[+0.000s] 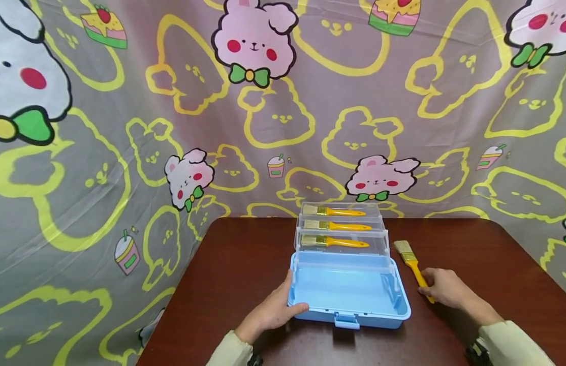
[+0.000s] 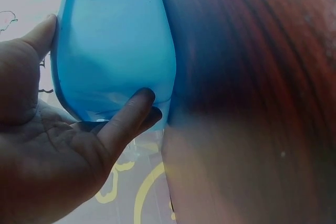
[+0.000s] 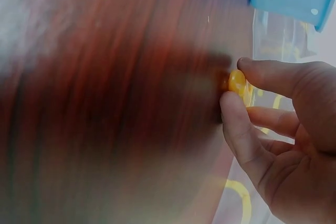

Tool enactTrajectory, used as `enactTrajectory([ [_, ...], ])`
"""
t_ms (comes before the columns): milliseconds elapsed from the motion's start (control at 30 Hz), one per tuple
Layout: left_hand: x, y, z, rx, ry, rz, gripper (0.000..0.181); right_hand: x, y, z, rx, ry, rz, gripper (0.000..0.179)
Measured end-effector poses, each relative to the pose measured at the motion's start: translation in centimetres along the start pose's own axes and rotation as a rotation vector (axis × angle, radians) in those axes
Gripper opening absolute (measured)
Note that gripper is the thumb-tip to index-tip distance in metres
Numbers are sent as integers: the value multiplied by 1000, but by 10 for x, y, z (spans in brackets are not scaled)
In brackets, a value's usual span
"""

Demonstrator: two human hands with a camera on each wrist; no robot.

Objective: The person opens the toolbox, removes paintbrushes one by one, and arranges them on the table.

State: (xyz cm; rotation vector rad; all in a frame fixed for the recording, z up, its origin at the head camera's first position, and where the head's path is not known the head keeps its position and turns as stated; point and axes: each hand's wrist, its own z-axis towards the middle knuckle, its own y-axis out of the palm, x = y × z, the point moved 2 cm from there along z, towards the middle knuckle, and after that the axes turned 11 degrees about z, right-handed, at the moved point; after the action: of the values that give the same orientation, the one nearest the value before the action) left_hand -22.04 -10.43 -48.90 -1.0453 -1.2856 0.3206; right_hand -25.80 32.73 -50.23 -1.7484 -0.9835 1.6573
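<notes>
R hand (image 1: 447, 288) pinches a brush (image 1: 410, 258) by its yellow handle, fingers narrow on it, just R of a blue box (image 1: 342, 290) on a dark bench (image 1: 246, 274); bristles point away from the person, & whether they touch the wood, can't tell. L hand (image 1: 274, 310) holds the box's near L corner, fingers wide, thumb on the front rim nr the latch (image 1: 347, 321). Behind, clear trays (image 1: 379, 245) rise in steps w/ three more brushes (image 1: 347, 241), one per tier, bristles L. Backdrop: a grey cartoon-print cloth (image 1: 283, 122).
</notes>
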Motion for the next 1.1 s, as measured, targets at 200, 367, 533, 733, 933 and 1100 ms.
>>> enactTrajectory([
  [200, 1, -1, 0, -11, -25, 3, 99, -3, 3, 0, -3, 37, 27, 54],
  [367, 0, -1, 1, 4, -17, 20, 99, -4, 5, 1, 6, 47, 35, 55],
  [533, 0, -1, 1, -3, -35, 27, 99, -5, 5, 2, 10, 60, 37, 58],
  [733, 1, -1, 0, -1, -29, 34, 99, -6, 6, 2, 18, 56, 30, 60],
  [933, 1, -1, 0, -2, -28, 41, 98, -7, 3, 1, 28, 60, -1, 65],
  [1100, 0, 0, 1, 1, -14, 24, 98, -12, -7, -1, 85, 7, -32, 62],
])
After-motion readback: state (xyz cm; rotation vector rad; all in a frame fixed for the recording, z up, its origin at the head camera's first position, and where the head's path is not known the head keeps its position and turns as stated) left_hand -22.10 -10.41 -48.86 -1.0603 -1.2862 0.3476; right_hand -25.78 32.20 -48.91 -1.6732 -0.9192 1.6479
